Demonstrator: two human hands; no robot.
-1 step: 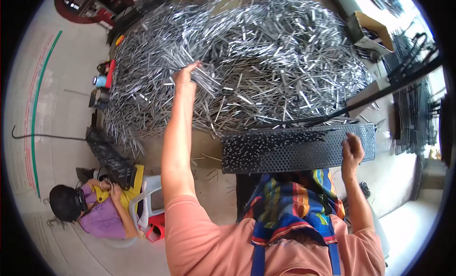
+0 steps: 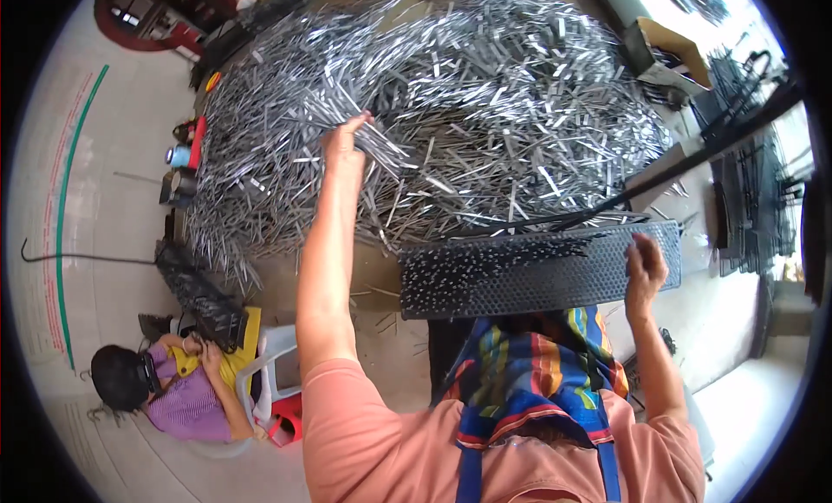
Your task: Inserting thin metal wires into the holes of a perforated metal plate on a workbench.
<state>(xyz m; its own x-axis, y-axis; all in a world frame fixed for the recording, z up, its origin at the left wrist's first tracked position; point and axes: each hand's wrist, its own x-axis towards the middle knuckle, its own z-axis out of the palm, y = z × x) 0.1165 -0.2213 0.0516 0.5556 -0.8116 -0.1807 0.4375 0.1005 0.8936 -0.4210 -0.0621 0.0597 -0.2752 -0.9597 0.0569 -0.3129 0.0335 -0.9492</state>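
My left hand [image 2: 346, 136] reaches out over a wide heap of thin silvery metal strips [image 2: 485, 96]. Its fingers are closed round a loose bundle of strips [image 2: 381, 146], whose ends stick out on both sides. Across my lap lies a long dark perforated panel [image 2: 520, 282]. Many dark pins with pale tips stand in the holes of its left part and along its far edge. Over the right end of the panel is my right hand [image 2: 646, 271], its fingers loosely bent and apart. Nothing shows in it; whether it touches the panel I cannot tell.
A dark bar [image 2: 659, 178] slants in from the right, just beyond the panel. An open cardboard box [image 2: 672, 57] stands at the far right, dark wire racks [image 2: 754, 182] below it. Another person [image 2: 186, 382] sits at lower left by a white chair [image 2: 269, 364].
The view has shifted slightly. My right hand's fingers have lifted and spread a little. My left hand stays on the bundle of strips.
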